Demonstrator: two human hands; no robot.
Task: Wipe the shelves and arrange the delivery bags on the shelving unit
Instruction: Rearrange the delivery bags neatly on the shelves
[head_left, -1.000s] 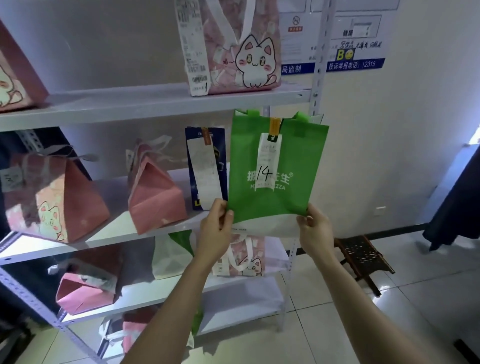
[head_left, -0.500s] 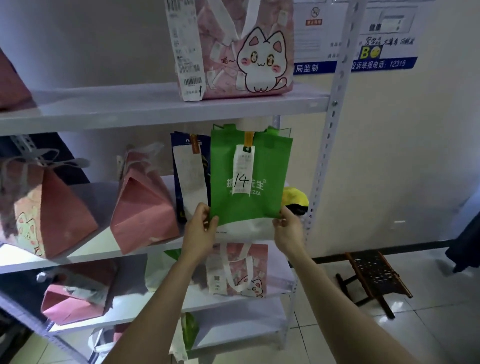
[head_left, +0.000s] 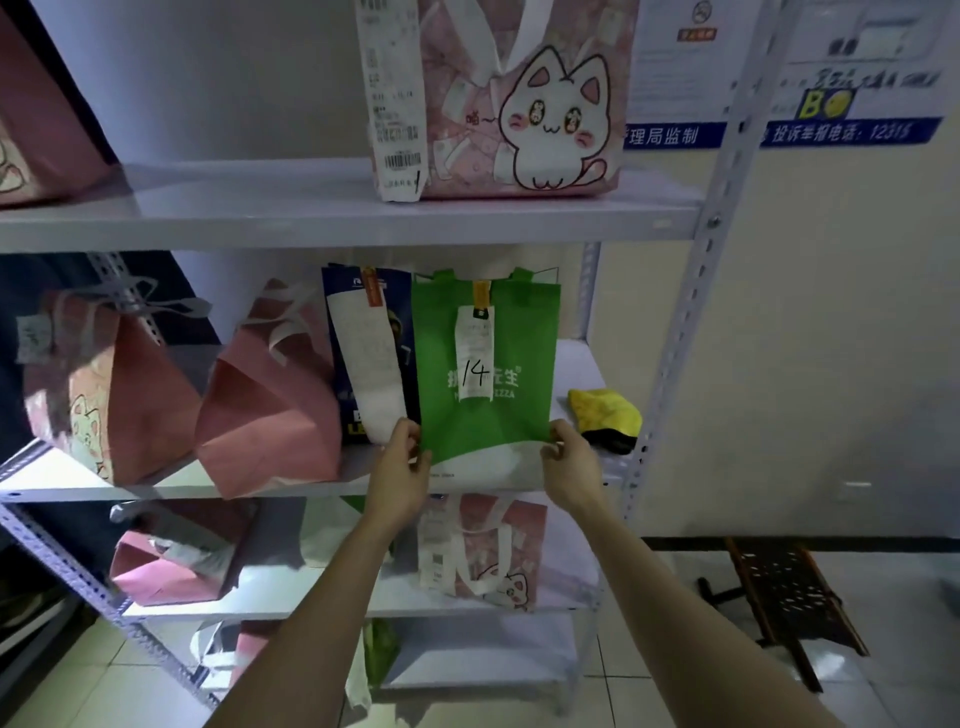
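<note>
Clerk: First item?
Me: One green bag (head_left: 488, 421), a slip (head_left: 474, 358) marked "14" on its face, upright at the front of the middle shelf (head_left: 576, 364), just beside a navy bag (head_left: 400, 306) on its left.
Clerk: Held by?
Me: Both hands. My left hand (head_left: 402, 470) pinches the lower left corner, fingers curled on the fabric; my right hand (head_left: 569, 467) pinches the lower right corner likewise.
Clerk: Other stock?
Me: A yellow cloth (head_left: 602, 413) on the same shelf, right of the bag and apart from it; a pink cat bag (head_left: 519, 104) on the shelf above.
</note>
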